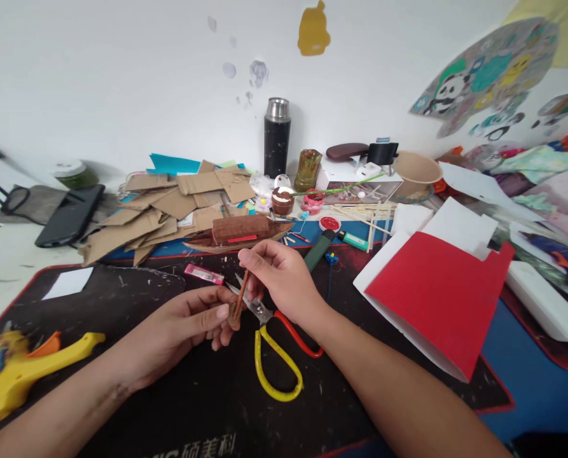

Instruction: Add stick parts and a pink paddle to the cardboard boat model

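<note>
"Head view: what are we holding, left to right?"

"Past the yellow tool, our left hand is pinching a brown piece between thumb and fingers; the stick is slanting up from it."

"And our right hand?"

"It's pinching the stick's top, thumb against fingers, over the scissors. Red card is lying beyond."

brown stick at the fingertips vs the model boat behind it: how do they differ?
- Size: the brown stick is thin and short; the model boat is much longer and bulkier.
- Pose: the stick is steeply tilted between the left hand and right hand; the boat rests lengthwise beyond them.
- Look: the stick is plain; the boat carries a red strip.
Shared: brownish colouring.
</note>
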A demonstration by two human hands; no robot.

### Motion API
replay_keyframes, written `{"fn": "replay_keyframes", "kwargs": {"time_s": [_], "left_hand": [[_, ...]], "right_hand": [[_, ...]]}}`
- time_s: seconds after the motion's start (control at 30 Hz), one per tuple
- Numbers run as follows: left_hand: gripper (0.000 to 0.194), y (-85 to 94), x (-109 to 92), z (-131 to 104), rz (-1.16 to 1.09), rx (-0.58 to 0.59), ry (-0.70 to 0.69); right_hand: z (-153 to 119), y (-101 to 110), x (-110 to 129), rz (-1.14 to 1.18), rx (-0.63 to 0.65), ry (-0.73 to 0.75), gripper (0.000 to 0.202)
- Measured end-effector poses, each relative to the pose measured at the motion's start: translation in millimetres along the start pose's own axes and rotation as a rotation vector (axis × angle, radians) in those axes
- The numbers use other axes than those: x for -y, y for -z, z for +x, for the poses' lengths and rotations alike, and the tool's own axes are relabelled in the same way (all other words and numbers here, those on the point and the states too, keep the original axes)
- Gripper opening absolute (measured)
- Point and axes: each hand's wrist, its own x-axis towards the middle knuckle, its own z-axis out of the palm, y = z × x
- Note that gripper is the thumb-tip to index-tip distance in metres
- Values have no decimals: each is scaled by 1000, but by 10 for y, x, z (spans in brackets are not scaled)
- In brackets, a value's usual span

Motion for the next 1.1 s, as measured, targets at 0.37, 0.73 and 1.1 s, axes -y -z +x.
{"fn": "replay_keyframes", "kwargs": {"time_s": [0.37, 0.73, 1.1], "left_hand": [[49, 39, 28, -7, -58, -8, -21], [66, 178, 28, 26, -160, -64, -257], [58, 204, -10, 29, -188, -191, -343]], "right_hand": [[8, 24, -14, 19, 6, -19, 59], [13, 51, -36, 147, -8, -42, 55], [10, 48, -45, 164, -21, -34, 52]]}}
